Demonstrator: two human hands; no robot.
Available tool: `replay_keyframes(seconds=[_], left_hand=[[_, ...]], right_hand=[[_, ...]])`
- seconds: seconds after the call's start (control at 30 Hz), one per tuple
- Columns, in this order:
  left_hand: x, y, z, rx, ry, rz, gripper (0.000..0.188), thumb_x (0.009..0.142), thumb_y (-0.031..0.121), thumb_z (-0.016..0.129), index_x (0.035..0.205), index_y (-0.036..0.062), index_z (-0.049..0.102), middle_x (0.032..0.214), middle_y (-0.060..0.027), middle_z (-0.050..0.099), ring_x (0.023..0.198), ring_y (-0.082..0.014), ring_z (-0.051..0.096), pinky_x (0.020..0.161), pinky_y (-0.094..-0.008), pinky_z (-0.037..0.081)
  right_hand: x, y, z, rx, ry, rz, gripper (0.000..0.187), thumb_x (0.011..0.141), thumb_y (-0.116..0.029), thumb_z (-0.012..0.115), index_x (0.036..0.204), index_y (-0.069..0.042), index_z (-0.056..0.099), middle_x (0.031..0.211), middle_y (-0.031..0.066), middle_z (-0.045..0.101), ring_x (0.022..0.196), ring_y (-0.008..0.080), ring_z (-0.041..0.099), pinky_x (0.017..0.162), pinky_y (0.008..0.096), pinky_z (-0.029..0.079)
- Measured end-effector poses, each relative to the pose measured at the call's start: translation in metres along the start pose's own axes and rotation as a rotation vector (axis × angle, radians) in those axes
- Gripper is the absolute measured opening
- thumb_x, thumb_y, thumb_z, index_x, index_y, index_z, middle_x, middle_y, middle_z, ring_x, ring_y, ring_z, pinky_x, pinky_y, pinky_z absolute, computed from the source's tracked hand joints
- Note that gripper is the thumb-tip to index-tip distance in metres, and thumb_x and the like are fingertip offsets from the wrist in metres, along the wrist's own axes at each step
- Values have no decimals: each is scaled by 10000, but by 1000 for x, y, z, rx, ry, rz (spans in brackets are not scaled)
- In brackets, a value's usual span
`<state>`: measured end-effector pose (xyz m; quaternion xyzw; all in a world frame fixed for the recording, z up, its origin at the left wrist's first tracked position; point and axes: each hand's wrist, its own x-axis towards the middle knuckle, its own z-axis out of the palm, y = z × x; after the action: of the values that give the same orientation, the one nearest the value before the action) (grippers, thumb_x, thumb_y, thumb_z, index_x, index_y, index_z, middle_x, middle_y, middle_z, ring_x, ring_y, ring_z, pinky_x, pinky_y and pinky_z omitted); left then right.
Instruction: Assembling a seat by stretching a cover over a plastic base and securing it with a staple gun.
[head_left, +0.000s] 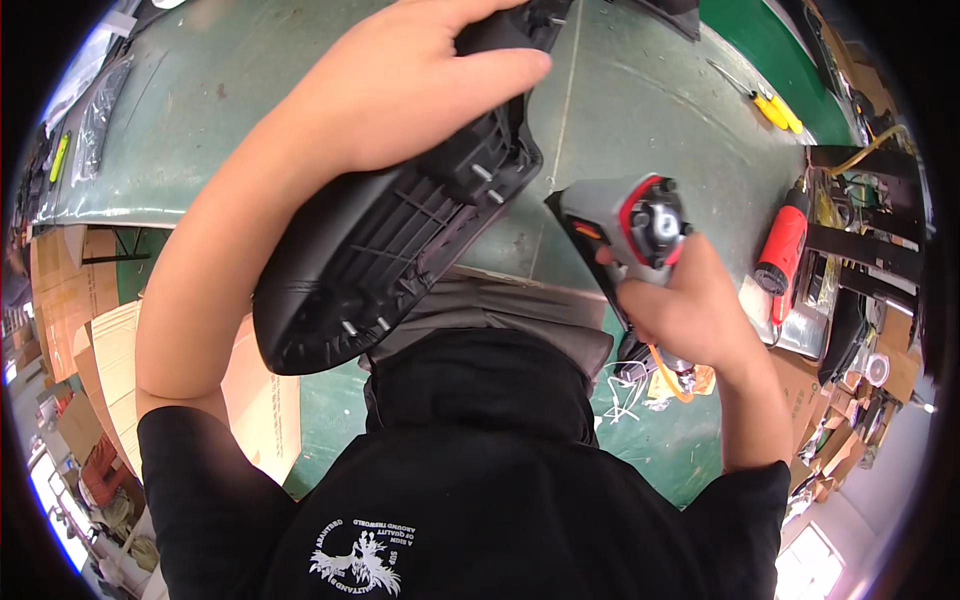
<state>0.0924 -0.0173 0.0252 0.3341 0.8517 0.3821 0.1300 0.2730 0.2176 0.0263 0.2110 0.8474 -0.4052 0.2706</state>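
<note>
My left hand (405, 85) grips a long black padded panel (335, 265) near its far end, thumb stretched across it. The panel is tilted over the table's front edge. Its ribbed plastic underside shows, with several metal studs standing out, and smooth black covering wraps its outer side. To the right, my right hand (690, 300) is closed around a pneumatic staple gun (625, 215) with a grey body and a red-ringed cap. An orange hose (662, 375) hangs below it. The gun is apart from the panel, and its lower part is partly hidden.
A green worktable (650, 110) spans the front. Yellow-handled pliers (772, 110) lie at its far right, near a red heat gun (783, 240) by a dark rack (860, 245). Cardboard boxes (75, 290) stand at the left. A yellow-green marker (60, 157) lies far left.
</note>
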Motion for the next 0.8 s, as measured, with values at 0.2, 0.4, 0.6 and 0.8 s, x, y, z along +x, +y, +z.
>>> replay_keyframes(seconds=[0.2, 0.4, 0.6, 0.8], left_hand=[[-1, -8, 0, 1, 14, -30, 698, 1050, 422, 689, 1554, -46, 566, 1571, -249, 573, 1455, -363, 564, 1227, -405, 428], [-3, -6, -1, 10, 33, -56, 725, 1040, 454, 688, 1557, -41, 569, 1584, -264, 561, 1457, -385, 566, 1228, -404, 432], [-5, 2, 9, 53, 15, 24, 747, 1003, 416, 684, 1569, -49, 540, 1556, -270, 570, 1399, -393, 603, 1176, -407, 471], [4, -52, 5, -66, 89, 21, 742, 1021, 416, 756, 1628, 45, 547, 1482, -185, 666, 1319, -292, 669, 1119, -377, 513]], right_hand=[[17, -15, 19, -76, -16, -82, 295, 814, -132, 704, 936, 137, 711, 775, 308, 705, 735, 383, 731, 752, 488, 574], [32, -23, 24, -116, -38, -146, 297, 823, -135, 698, 975, 118, 733, 808, 312, 728, 781, 453, 744, 787, 492, 590], [33, -32, 18, -235, -32, -114, 284, 834, -135, 687, 1005, 84, 748, 838, 312, 737, 802, 470, 743, 802, 509, 593], [4, -7, -2, -249, 155, -109, 328, 824, -113, 700, 1087, 79, 735, 894, 329, 739, 858, 501, 749, 827, 529, 588]])
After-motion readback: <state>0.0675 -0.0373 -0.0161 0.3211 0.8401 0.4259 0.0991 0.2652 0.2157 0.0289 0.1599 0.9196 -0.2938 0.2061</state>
